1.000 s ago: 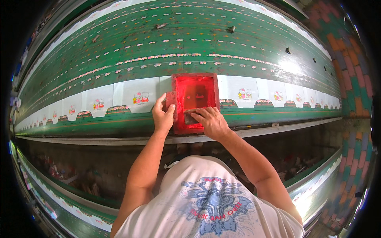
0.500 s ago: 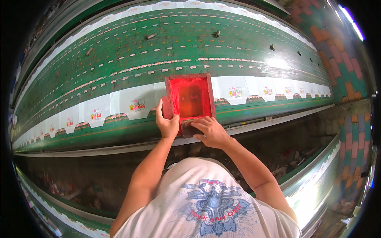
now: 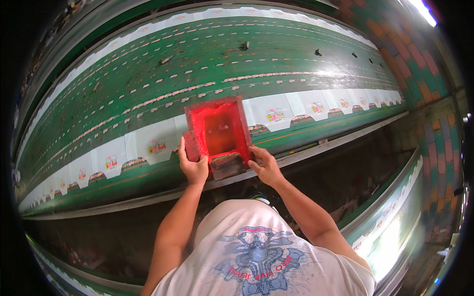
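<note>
A red-stained wooden screen-printing frame (image 3: 243, 118) lies at the near edge of a long green table (image 3: 143, 74), seemingly a little raised. Red ink coats its inner walls, and its mesh window shows orange-brown. My left hand (image 3: 194, 168) grips the frame's lower left side, thumb toward the front corner and fingers up along a reddish block. At the lower right corner, my right hand (image 3: 266, 166) is closed on the frame's edge. A dark wooden piece (image 3: 228, 166) sits at the frame's near end between my hands.
White cut pieces with small cartoon prints (image 3: 275, 115) line the table's near edge on both sides; another white row (image 3: 143, 32) runs along the far edge. Small dark clamps (image 3: 245, 46) dot the table. A metal rail (image 3: 316, 149) borders the front. Another table (image 3: 390, 232) stands behind me at right.
My right hand has moved from the dark wooden piece to the frame's right corner. The frame sits further left in view, slightly tilted; the whole view has also shifted.
</note>
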The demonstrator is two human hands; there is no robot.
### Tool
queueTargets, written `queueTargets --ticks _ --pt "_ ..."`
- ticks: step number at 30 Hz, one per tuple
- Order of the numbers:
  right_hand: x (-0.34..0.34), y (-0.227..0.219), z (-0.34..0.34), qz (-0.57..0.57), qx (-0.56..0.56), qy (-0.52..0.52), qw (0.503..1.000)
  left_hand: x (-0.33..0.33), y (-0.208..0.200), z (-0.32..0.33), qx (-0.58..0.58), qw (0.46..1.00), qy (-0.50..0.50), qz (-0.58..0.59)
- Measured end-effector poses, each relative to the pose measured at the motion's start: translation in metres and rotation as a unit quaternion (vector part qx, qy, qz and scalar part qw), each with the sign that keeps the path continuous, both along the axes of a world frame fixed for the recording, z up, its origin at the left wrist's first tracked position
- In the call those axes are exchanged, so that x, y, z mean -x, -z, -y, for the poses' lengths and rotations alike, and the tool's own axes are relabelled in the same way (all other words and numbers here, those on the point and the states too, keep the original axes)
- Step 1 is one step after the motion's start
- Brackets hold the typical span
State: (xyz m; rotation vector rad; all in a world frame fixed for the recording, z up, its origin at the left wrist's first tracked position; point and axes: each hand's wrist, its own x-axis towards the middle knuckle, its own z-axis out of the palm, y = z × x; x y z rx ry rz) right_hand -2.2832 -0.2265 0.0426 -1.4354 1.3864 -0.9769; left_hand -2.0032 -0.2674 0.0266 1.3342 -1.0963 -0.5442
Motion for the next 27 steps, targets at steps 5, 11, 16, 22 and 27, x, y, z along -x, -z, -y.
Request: queueTargets --ticks 5,11,16,22,27 --pt "0.015 -0.017 0.002 0.026 -0.018 -0.014 0.999 0.018 -0.019 0.007 -0.007 1.0 0.019 -0.017" --pt "0.087 -0.012 0.004 0.046 0.002 0.012 0.999 0.097 -0.033 0.02 -0.021 0.998 0.046 -0.033" --pt "0.186 -0.004 0.022 0.05 0.019 0.012 0.998 0.194 -0.017 0.037 -0.036 0.992 0.043 -0.112" --pt "0.268 -0.012 0.038 0.036 0.019 -0.027 0.999 0.26 -0.007 0.049 -0.083 0.99 0.013 -0.117" --pt "0.293 -0.019 0.038 0.048 -0.006 -0.077 0.996 0.261 0.0 0.051 -0.088 0.989 0.013 -0.117"
